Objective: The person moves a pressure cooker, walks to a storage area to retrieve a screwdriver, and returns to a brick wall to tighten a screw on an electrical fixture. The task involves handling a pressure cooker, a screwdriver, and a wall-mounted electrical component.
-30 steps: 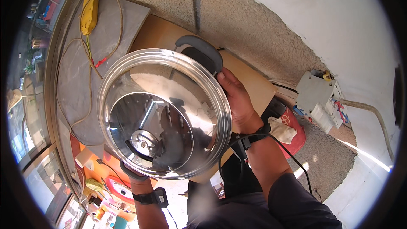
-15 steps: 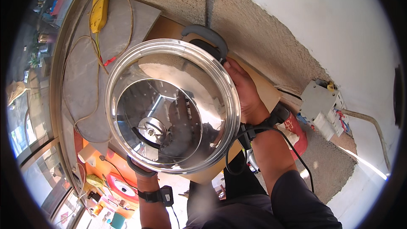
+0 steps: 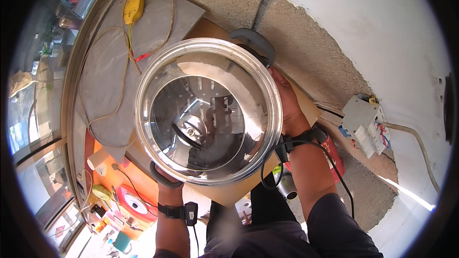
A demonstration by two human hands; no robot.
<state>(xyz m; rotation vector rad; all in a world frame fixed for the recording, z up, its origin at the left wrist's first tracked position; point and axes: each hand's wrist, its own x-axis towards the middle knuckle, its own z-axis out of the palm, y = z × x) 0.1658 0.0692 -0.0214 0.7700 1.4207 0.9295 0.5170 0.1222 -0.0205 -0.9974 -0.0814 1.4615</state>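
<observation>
Where the steel pot (image 3: 209, 110) is held

While the right hand (image 3: 287, 102) is closed against the pot's side, its fingers partly hidden behind the rim, we locate its fingertips beside the far handle (image 3: 256, 38). We find the left hand (image 3: 168, 192) at the near handle (image 3: 162, 176); its fingers are covered, so we cannot tell whether they are curled. A black strap (image 3: 171, 211) encircles the left wrist.

The steel pot is between the hands, above a tan board (image 3: 232, 195) whose near corner projects below the rim; we cannot tell whether the two touch. Within the rim we observe a round metal fitting (image 3: 197, 126) with a black loop; because of reflections, we cannot tell whether a clear lid is fitted.

To the left we note a grey slab (image 3: 107, 86). A yellow power strip (image 3: 135, 2) lies near its far edge, and a thin cable (image 3: 118, 107) loops toward its near edge. To the right, past the tan board's right corner, we see a grey electrical box (image 3: 359, 113) on the wall (image 3: 406, 57), with a red container (image 3: 337, 157) below.
</observation>
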